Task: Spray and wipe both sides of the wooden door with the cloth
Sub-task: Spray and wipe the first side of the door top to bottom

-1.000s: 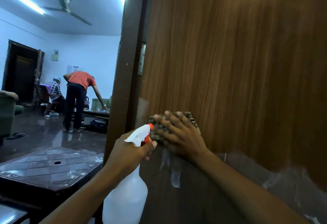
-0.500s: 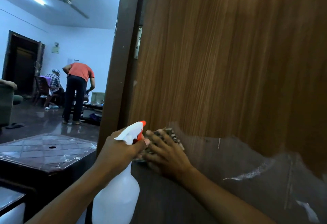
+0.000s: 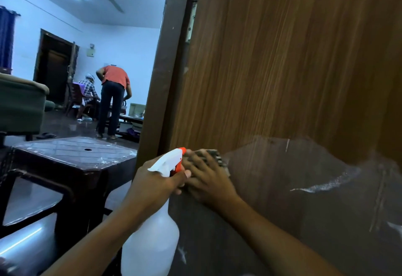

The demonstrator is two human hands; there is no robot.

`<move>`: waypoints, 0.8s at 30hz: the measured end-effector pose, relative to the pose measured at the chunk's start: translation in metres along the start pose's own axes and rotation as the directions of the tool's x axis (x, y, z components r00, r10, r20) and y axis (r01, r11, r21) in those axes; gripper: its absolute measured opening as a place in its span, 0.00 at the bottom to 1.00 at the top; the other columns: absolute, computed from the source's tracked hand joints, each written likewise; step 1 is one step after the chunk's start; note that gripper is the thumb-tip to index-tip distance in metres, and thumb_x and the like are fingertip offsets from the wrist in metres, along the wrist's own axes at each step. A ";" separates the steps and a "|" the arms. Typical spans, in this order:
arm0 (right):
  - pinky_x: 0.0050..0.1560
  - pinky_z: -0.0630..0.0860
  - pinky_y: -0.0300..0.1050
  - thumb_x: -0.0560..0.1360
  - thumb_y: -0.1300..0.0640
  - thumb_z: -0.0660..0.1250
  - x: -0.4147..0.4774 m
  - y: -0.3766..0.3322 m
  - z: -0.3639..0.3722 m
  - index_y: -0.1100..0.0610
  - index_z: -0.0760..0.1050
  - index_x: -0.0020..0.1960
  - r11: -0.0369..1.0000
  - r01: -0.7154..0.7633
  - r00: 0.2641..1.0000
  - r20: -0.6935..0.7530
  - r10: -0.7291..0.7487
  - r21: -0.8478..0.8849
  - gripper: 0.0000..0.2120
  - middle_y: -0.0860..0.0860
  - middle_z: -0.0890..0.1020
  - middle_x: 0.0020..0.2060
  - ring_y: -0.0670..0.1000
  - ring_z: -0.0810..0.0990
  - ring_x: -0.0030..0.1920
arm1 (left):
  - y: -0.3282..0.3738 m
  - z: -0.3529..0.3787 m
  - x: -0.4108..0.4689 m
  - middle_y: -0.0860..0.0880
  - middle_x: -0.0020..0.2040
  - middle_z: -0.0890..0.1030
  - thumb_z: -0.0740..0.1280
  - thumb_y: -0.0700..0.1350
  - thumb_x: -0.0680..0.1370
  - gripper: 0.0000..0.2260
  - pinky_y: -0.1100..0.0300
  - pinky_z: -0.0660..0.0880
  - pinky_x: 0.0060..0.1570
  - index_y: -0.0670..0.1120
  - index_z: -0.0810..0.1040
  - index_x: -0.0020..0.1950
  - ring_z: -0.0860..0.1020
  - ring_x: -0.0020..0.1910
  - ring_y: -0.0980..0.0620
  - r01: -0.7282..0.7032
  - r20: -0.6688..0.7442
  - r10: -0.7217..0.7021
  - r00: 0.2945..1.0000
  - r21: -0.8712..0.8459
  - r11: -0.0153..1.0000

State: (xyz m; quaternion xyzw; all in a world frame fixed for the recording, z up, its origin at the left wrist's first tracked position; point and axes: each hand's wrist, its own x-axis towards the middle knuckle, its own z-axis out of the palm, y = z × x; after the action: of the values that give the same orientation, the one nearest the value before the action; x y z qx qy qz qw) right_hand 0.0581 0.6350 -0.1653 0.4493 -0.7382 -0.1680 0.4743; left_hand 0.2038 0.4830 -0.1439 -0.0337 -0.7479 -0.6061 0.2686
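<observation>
The wooden door (image 3: 282, 68) fills the right side of the head view, with streaked grain above and a darker, filmy lower part. My right hand (image 3: 208, 180) presses a dark patterned cloth (image 3: 214, 157) flat against the door near its hinge edge, fingers spread over it. My left hand (image 3: 154, 182) grips the neck of a white spray bottle (image 3: 150, 241) with an orange nozzle, held just left of the cloth and close to the door frame (image 3: 165, 75).
A dark brown plastic stool (image 3: 71, 156) stands at the left, close to the door frame. Beyond the doorway a person in an orange shirt (image 3: 114, 99) bends over a low table, another sits behind. A green sofa (image 3: 19, 106) is at the far left.
My right hand has slid the cloth down the door along the hinge edge, then held there. The left hand with the bottle stayed beside it. The view tilted slightly.
</observation>
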 end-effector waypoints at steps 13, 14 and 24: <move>0.74 0.62 0.62 0.79 0.48 0.64 -0.052 0.029 0.007 0.47 0.68 0.74 0.969 -0.014 0.994 -0.107 -0.013 -0.248 0.24 0.54 0.65 0.78 0.59 0.62 0.78 | 0.005 0.032 -0.025 0.51 0.42 0.83 0.71 0.48 0.72 0.16 0.64 0.79 0.40 0.55 0.73 0.58 0.83 0.37 0.54 -0.039 0.050 0.041 0.998 -0.026 0.999; 0.74 0.62 0.61 0.78 0.48 0.64 -0.077 0.031 0.003 0.46 0.68 0.75 0.961 0.005 0.998 -0.065 -0.024 -0.277 0.25 0.53 0.63 0.78 0.59 0.61 0.78 | 0.006 0.035 -0.028 0.52 0.42 0.82 0.71 0.48 0.72 0.16 0.66 0.78 0.38 0.56 0.72 0.57 0.83 0.37 0.54 -0.039 0.052 0.040 0.998 -0.027 0.999; 0.76 0.56 0.63 0.82 0.45 0.60 -0.069 0.116 -0.071 0.44 0.70 0.75 0.822 -0.541 0.820 -0.331 0.467 -0.178 0.21 0.53 0.64 0.78 0.60 0.61 0.78 | 0.023 0.082 -0.046 0.51 0.46 0.82 0.71 0.49 0.72 0.16 0.63 0.78 0.43 0.57 0.71 0.57 0.82 0.40 0.50 -0.062 0.107 0.064 0.992 -0.025 0.998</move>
State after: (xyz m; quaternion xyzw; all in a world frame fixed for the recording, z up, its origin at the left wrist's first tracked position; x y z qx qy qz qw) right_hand 0.0705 0.7673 -0.0904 0.1873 -0.7295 -0.0688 0.6543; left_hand 0.2219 0.5778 -0.1537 -0.0929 -0.7534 -0.6025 0.2463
